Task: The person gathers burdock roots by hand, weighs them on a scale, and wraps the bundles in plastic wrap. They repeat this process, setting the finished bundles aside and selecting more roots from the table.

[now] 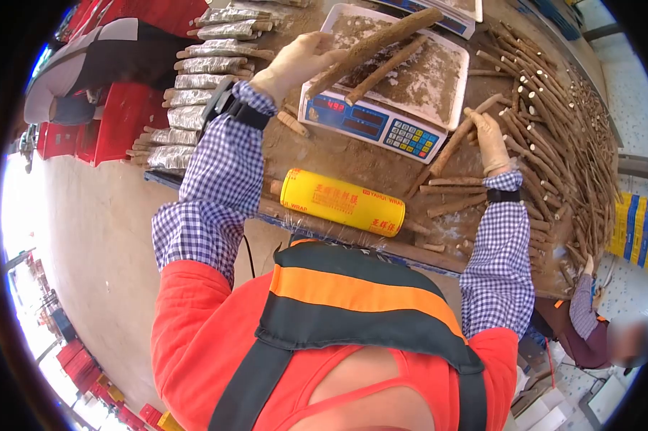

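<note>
My left hand, in a pale glove, is at the scale's left edge. Its fingers are apart, their tips against a thick brown yam root lying slantwise across the pan. A thinner yam piece rests beside that root. The digital scale shows lit red digits above a keypad. To the right of the scale, my gloved right hand is closed around another long yam root, which tilts toward the pile.
A yellow roll of cling wrap lies near the table's front edge. Foil-wrapped bundles line the left side. Many loose roots are heaped at right. Red crates stand at left. Another person works at lower right.
</note>
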A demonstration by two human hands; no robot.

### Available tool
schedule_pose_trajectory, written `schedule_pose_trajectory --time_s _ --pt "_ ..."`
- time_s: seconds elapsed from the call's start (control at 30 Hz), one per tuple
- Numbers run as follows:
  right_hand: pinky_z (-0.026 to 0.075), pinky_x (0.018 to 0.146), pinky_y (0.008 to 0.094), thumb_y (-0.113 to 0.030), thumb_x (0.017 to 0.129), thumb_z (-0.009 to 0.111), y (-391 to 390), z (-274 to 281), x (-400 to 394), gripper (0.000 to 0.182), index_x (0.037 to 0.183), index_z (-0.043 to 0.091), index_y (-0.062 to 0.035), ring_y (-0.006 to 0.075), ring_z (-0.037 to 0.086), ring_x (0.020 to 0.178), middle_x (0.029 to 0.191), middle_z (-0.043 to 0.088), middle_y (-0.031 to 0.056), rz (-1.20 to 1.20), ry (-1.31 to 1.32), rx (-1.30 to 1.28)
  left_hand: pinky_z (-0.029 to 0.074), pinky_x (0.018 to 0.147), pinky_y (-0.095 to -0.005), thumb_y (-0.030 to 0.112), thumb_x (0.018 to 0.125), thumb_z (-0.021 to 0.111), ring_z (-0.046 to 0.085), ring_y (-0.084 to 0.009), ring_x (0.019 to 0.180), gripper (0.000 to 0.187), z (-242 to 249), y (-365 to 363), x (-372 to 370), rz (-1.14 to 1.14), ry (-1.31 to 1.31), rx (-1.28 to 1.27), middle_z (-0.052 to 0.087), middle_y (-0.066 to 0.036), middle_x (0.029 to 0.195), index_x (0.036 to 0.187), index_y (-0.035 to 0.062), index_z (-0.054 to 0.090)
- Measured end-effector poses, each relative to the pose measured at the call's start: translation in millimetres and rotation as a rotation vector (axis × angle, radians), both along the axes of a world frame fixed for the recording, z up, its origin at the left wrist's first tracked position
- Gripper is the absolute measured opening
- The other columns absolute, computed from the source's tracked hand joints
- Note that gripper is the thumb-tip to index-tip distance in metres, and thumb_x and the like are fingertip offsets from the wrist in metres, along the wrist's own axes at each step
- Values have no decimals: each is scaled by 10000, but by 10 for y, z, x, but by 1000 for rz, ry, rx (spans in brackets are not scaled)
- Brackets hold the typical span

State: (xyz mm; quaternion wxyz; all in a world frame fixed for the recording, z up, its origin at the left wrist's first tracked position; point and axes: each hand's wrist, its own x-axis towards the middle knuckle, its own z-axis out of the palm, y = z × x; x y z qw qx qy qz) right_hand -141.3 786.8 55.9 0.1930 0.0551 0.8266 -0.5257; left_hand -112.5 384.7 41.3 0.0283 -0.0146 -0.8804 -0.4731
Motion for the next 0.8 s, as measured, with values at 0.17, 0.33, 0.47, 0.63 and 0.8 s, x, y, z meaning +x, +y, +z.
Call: schedule_pose_trajectory --time_s 0.17,0.33,0.47,0.63,0.8 --pt "399 540 247 -318 983 524 63 -244 59 305 872 606 -46 97 469 575 700 524 -1 -67 44 -149 489 942 -391 552 778 713 603 -358 1100 923 49 593 -609 -131 -79 -398 591 -286 1175 1395 -46 375" --pt "395 675 275 -286 999 467 330 -445 158 305 965 595 -12 139 488 741 836 544 33 -123 159 10 515 913 -408 472 674 797 606 -386 1087 1004 -151 1080 -888 -28 -49 -672 591 -288 1169 1393 -49 327" --pt "416 952 316 -235 1000 436 575 -533 298 356 1158 587 46 245 561 1081 1127 618 138 -184 25 208 539 841 -386 393 648 790 671 -347 947 729 -226 986 -1115 -130 -192 -523 666 -245 980 1158 -79 570" --pt "453 946 365 -244 921 580 825 -805 476 463 1240 506 83 335 570 1085 1161 592 238 -307 -183 168 539 753 -389 400 820 690 666 -284 846 431 277 695 -718 31 -482 389 690 -142 961 1028 24 658" --pt "479 946 383 -420 915 607 408 -537 658 699 1395 378 34 304 565 1172 1356 468 262 -203 418 673 511 584 -278 372 866 660 605 -136 704 343 542 600 277 14 -215 828 614 -48 800 959 44 626"
